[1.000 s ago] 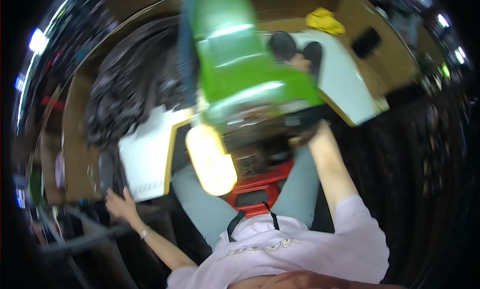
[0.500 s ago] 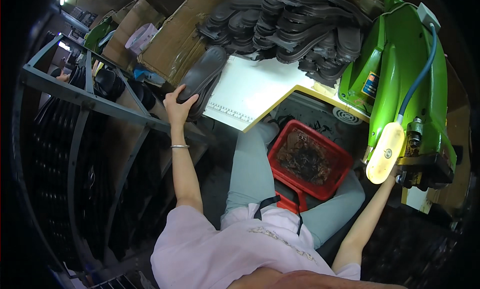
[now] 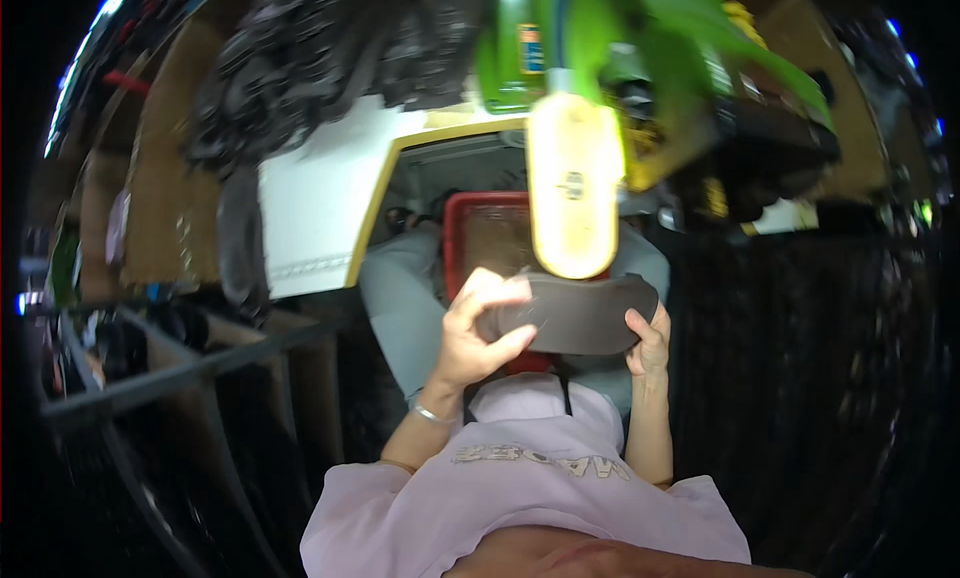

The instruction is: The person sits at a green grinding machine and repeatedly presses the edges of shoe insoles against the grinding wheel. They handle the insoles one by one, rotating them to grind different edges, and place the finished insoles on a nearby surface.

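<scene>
A dark grey shoe sole is held crosswise in front of my chest, below a glowing yellow-white lamp. My left hand grips its left end, thumb on the near side and fingers along the far edge. At the other end, my right hand pinches it with the thumb on top; its other fingers are mostly hidden beneath. More dark soles lie heaped in a pile on the white tabletop. A smaller stack of soles stands at the table's left edge.
A green machine, blurred, stands beyond the lamp. Between my knees sits a red bin. Metal racks with dark items are at the left. Cardboard rises behind the sole stack.
My left hand has moved from the stack at the table's left edge to the sole before my chest. My right hand has come from beside the machine onto that sole. The view has swung right.
</scene>
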A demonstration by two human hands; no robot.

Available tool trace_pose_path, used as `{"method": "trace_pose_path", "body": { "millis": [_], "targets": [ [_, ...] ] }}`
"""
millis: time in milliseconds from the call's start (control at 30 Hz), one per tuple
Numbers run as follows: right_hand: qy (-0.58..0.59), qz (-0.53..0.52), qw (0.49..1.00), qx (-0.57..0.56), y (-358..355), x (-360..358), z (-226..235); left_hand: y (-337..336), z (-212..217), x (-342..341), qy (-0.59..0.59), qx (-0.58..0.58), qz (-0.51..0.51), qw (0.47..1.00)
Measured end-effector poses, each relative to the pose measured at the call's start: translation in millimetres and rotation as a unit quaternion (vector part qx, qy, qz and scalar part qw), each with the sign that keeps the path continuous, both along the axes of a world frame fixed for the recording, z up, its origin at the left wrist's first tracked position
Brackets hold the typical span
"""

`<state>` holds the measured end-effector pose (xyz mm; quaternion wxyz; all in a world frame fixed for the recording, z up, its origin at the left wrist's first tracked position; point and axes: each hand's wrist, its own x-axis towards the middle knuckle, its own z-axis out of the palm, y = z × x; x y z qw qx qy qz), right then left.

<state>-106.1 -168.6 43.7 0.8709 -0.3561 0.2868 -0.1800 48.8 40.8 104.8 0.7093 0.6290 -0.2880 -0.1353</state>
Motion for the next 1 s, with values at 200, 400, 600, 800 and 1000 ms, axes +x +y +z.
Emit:
{"method": "trace_pose_path", "body": {
  "millis": [200, 400, 600, 800, 1000],
  "targets": [
    [0.058, 0.014, 0.998, -0.022, 32, -54, -18, -100, -25, -49, 0.251, -0.009, -0.077, 0.965],
    [0.044, 0.101, 0.993, -0.039, 53, -5, -13, -101, 26, 9, 0.1, 0.095, -0.06, 0.989],
    [0.063, 0.052, 0.994, -0.078, 25, -38, -13, -88, -1, -12, 0.215, -0.029, -0.02, 0.976],
    [0.009, -0.189, 0.966, -0.175, -61, -30, 25, -99, 9, -10, 0.218, -0.062, -0.048, 0.973],
    [-0.025, -0.165, 0.964, -0.208, -98, 53, 74, -87, -3, 9, 0.116, -0.01, 0.011, 0.993]
  ]
}}
